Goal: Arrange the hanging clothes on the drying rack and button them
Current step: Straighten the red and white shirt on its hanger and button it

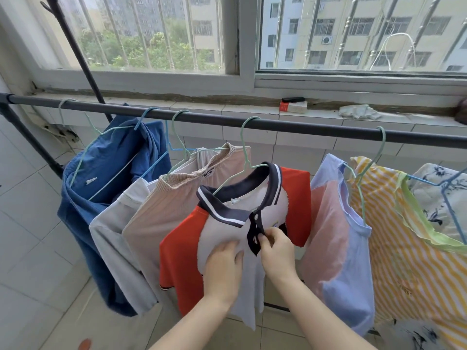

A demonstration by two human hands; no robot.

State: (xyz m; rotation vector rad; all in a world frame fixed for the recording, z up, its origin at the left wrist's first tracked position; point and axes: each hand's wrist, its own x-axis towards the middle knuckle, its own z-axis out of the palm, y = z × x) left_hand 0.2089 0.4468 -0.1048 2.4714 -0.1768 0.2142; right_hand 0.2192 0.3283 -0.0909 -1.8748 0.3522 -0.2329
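A white polo shirt (222,238) with red sleeves and a navy collar hangs on a pale green hanger (246,145) from the dark rail (290,126) of the drying rack. Its navy button placket (255,233) runs down from the collar; one white button shows near the top. My right hand (276,248) pinches the lower part of the placket between thumb and fingers. My left hand (222,261) lies on the white chest fabric just left of the placket, fingers bent onto the cloth.
Other garments hang along the rail: a blue one (108,178), a grey one (113,236), a beige one (161,203), a lilac-and-pink one (336,236), a yellow striped one (394,248). A red-and-white box (293,107) and a rag (358,112) lie on the windowsill.
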